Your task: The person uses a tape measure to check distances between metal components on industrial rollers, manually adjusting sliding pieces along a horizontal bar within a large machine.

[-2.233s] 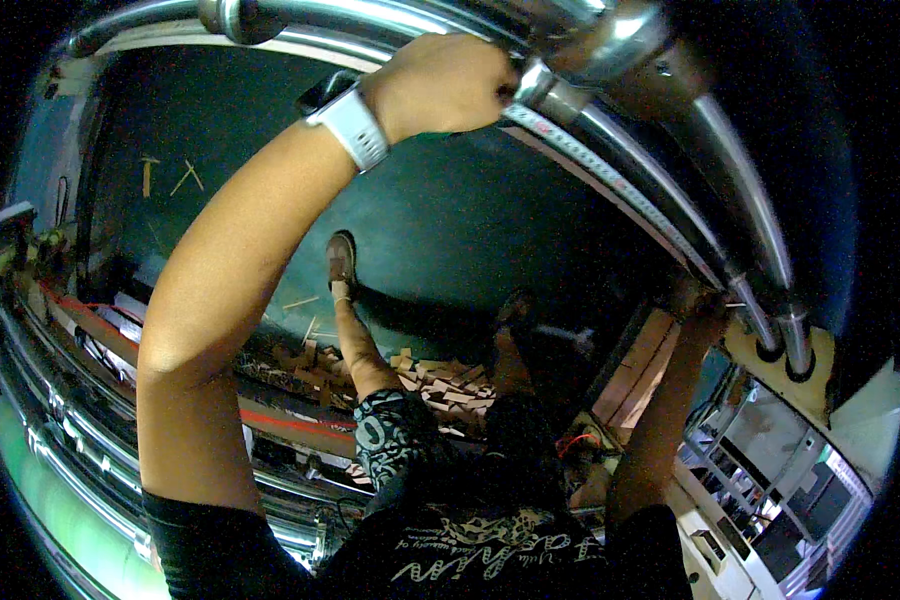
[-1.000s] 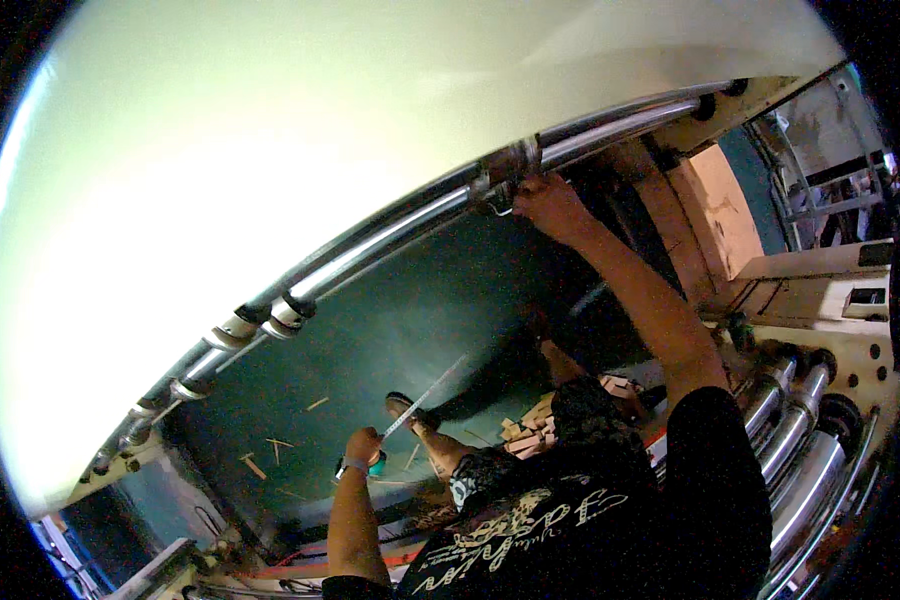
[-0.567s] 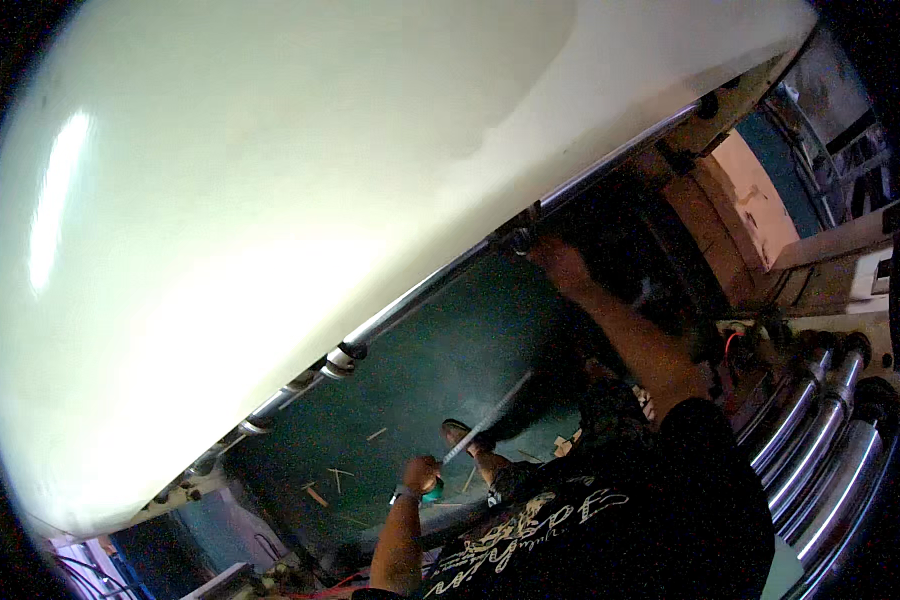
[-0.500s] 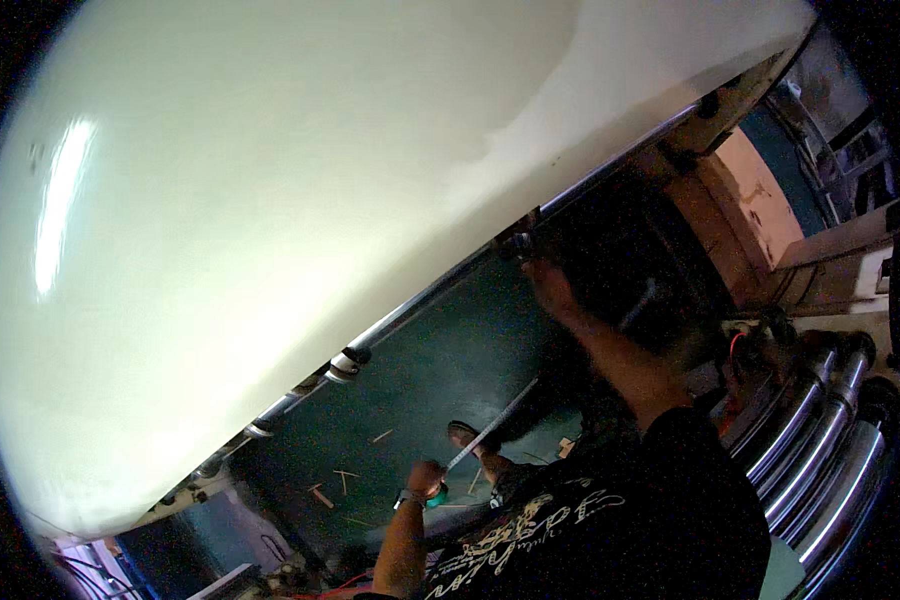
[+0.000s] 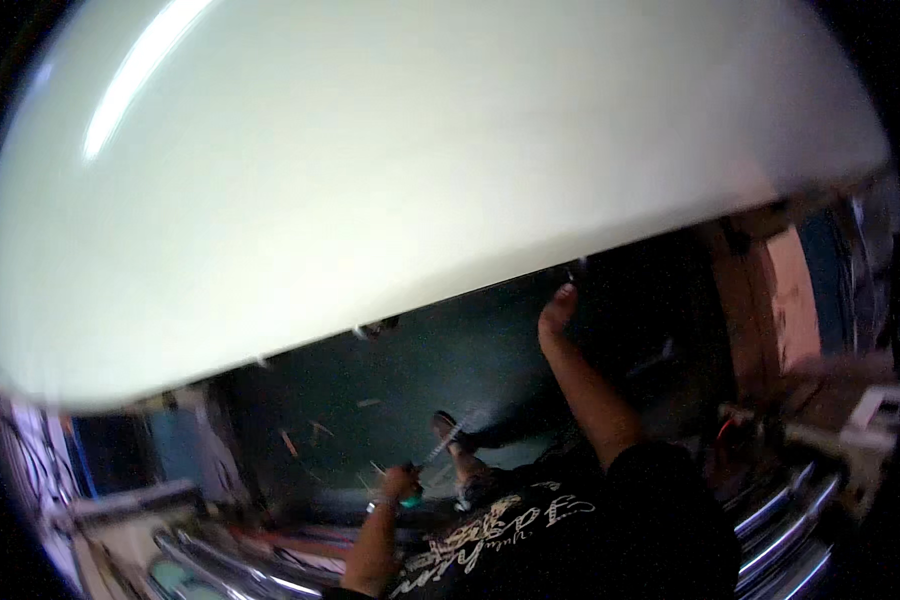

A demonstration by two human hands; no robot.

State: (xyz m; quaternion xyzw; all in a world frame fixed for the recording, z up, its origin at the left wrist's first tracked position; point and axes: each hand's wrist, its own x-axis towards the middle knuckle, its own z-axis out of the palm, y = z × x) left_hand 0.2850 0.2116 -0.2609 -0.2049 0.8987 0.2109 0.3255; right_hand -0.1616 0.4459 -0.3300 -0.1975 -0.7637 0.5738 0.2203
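My left hand point(image 5: 402, 483) is low in the picture, closed round a green tape measure point(image 5: 411, 500). Its pale marked blade point(image 5: 457, 432) sticks out from the hand, up and to the right, past my foot point(image 5: 444, 423). My right arm stretches up so that my right hand point(image 5: 558, 312) is just below the lower edge of a big smooth cream-white surface point(image 5: 370, 180). A small shiny fitting point(image 5: 572, 272) is close to its fingertips. Blur and darkness hide whether those fingers grip anything.
Thin scraps point(image 5: 290, 442) are scattered on the dark green floor point(image 5: 390, 375). Shiny metal rollers point(image 5: 785, 525) stand at the lower right, more rollers point(image 5: 235, 565) at the lower left. Dark fittings point(image 5: 378, 327) show along the white surface's lower edge.
The view has turned, so the white surface's edge slopes less steeply and its metal rod is now mostly hidden. The tape blade looks shorter and fainter. My right hand stays by that edge.
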